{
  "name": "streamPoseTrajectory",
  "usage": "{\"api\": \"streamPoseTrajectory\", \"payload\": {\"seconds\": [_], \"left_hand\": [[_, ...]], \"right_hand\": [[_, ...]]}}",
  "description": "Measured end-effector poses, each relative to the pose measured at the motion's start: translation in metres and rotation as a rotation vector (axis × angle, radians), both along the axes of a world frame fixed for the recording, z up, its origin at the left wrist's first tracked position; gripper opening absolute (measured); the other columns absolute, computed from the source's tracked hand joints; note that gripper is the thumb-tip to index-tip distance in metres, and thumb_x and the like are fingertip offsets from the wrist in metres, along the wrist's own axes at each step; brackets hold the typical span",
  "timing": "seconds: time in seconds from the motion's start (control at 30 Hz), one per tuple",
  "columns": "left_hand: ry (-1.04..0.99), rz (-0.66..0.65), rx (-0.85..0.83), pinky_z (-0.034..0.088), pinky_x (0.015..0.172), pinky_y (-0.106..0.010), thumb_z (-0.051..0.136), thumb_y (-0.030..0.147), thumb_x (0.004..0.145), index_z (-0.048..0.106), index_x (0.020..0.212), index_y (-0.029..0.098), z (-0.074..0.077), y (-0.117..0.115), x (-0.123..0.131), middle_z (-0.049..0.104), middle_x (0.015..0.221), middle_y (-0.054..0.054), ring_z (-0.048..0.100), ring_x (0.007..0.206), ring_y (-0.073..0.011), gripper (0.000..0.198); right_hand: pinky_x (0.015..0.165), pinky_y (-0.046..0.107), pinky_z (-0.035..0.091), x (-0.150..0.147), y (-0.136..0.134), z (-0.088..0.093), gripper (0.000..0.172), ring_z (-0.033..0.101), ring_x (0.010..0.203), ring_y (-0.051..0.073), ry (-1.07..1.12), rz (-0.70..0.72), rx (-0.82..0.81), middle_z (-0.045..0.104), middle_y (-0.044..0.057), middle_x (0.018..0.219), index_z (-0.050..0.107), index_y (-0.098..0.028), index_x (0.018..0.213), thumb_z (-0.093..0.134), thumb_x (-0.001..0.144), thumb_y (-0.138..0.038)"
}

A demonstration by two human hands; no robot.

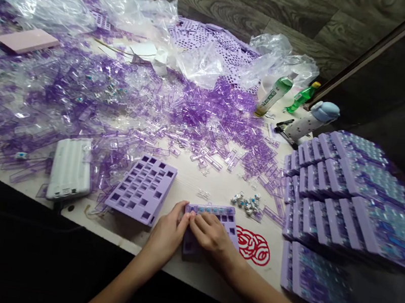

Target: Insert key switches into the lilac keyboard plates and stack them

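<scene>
A light-purple plastic panel with square holes [230, 218] lies in front of me at the table's front edge, its far row filled with small clear and bluish pieces. At its left side my left hand [170, 226] grips the edge, thumb and fingertips near the top left corner. My right hand [212, 235] is over the panel with fingers bunched and pressed down close to the left thumb; anything in the fingertips is hidden. Just beyond the panel sits a small pile of key switches [248, 203]. Left of my hands lies a second purple panel [145, 188], its holes unfilled.
Stacks of filled purple panels [330, 192] stand on the right. Loose clear-purple plastic pieces [217, 108] cover much of the table. A white multi-cell device [71, 167] is at left. Bottles [275, 95], a flask [315, 119] and plastic bags [130, 2] stand farther back. Red rings [253, 246] lie right.
</scene>
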State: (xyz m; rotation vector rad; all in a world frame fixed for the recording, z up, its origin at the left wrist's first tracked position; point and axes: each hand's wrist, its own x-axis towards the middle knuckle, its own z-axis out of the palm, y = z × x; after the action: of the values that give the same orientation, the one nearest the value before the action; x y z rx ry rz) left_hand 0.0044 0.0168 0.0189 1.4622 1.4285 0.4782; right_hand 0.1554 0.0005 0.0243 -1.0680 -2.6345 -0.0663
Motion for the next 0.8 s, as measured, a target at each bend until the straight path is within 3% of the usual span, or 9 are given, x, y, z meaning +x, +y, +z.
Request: {"api": "streamPoseTrajectory", "payload": {"seconds": [0.17, 0.27, 0.33, 0.4, 0.5, 0.57, 0.67, 0.8], "left_hand": [[-0.076, 0.036, 0.052, 0.044, 0.073, -0.033, 0.042, 0.035, 0.085, 0.051, 0.121, 0.015, 0.000, -0.004, -0.001, 0.066, 0.089, -0.009, 0.061, 0.079, -0.0227, 0.042], [-0.158, 0.192, 0.106, 0.043, 0.068, -0.031, 0.046, 0.041, 0.084, 0.052, 0.121, 0.016, 0.003, -0.013, -0.002, 0.061, 0.073, -0.004, 0.057, 0.070, -0.0203, 0.045], [-0.351, 0.309, 0.065, 0.042, 0.060, -0.027, 0.047, 0.042, 0.084, 0.055, 0.117, 0.018, 0.008, -0.019, -0.005, 0.057, 0.069, -0.002, 0.053, 0.061, -0.0156, 0.042], [-0.678, 0.357, -0.086, 0.038, 0.053, -0.023, 0.045, 0.041, 0.084, 0.057, 0.113, 0.018, 0.017, -0.022, -0.007, 0.053, 0.068, 0.000, 0.046, 0.053, -0.0107, 0.039], [-1.125, 0.345, -0.384, 0.038, 0.055, -0.022, 0.047, 0.036, 0.081, 0.056, 0.115, 0.014, 0.032, -0.021, -0.012, 0.054, 0.072, -0.001, 0.046, 0.055, -0.0092, 0.041], [-1.267, 0.335, -0.501, 0.041, 0.064, -0.024, 0.051, 0.029, 0.077, 0.055, 0.117, 0.011, 0.039, -0.020, -0.015, 0.058, 0.080, -0.005, 0.051, 0.065, -0.0111, 0.044], [-1.325, 0.305, -0.531, 0.041, 0.072, -0.023, 0.054, 0.021, 0.076, 0.054, 0.121, 0.013, 0.040, -0.021, -0.016, 0.061, 0.090, -0.006, 0.053, 0.074, -0.0112, 0.046], [-1.259, 0.229, -0.497, 0.041, 0.075, -0.022, 0.054, 0.026, 0.080, 0.049, 0.127, 0.019, 0.032, -0.025, -0.017, 0.062, 0.095, -0.005, 0.055, 0.077, -0.0111, 0.047]], "right_hand": [[0.066, 0.033, 0.047, 0.004, 0.003, 0.002, 0.026, 0.051, 0.074, 0.021, 0.090, -0.031, -0.025, 0.058, 0.010, 0.078, 0.058, -0.007, 0.101, 0.033, 0.095, -0.012], [0.067, 0.032, 0.047, 0.008, 0.006, 0.010, 0.023, 0.052, 0.074, 0.019, 0.298, -0.088, -0.115, 0.059, 0.008, 0.079, 0.058, -0.010, 0.104, 0.041, 0.095, -0.023], [0.069, 0.032, 0.046, 0.010, 0.005, 0.018, 0.021, 0.053, 0.077, 0.019, 0.458, -0.143, -0.143, 0.059, 0.008, 0.083, 0.058, -0.013, 0.106, 0.046, 0.093, -0.023], [0.071, 0.032, 0.045, 0.007, 0.002, 0.028, 0.020, 0.053, 0.080, 0.019, 0.551, -0.169, -0.158, 0.059, 0.007, 0.087, 0.058, -0.016, 0.109, 0.049, 0.092, -0.019], [0.073, 0.031, 0.044, -0.002, -0.005, 0.040, 0.022, 0.054, 0.082, 0.017, 0.592, -0.131, -0.184, 0.060, 0.006, 0.089, 0.058, -0.019, 0.111, 0.052, 0.090, -0.017], [0.073, 0.031, 0.044, -0.009, -0.008, 0.044, 0.021, 0.054, 0.082, 0.017, 0.585, -0.107, -0.178, 0.060, 0.006, 0.090, 0.059, -0.019, 0.111, 0.052, 0.091, -0.021], [0.073, 0.031, 0.043, -0.014, -0.008, 0.047, 0.020, 0.053, 0.082, 0.017, 0.549, -0.125, -0.148, 0.059, 0.006, 0.088, 0.061, -0.020, 0.108, 0.052, 0.091, -0.027], [0.073, 0.031, 0.042, -0.013, -0.008, 0.052, 0.015, 0.052, 0.083, 0.017, 0.491, -0.124, -0.149, 0.057, 0.005, 0.089, 0.064, -0.022, 0.099, 0.054, 0.090, -0.029]]}}
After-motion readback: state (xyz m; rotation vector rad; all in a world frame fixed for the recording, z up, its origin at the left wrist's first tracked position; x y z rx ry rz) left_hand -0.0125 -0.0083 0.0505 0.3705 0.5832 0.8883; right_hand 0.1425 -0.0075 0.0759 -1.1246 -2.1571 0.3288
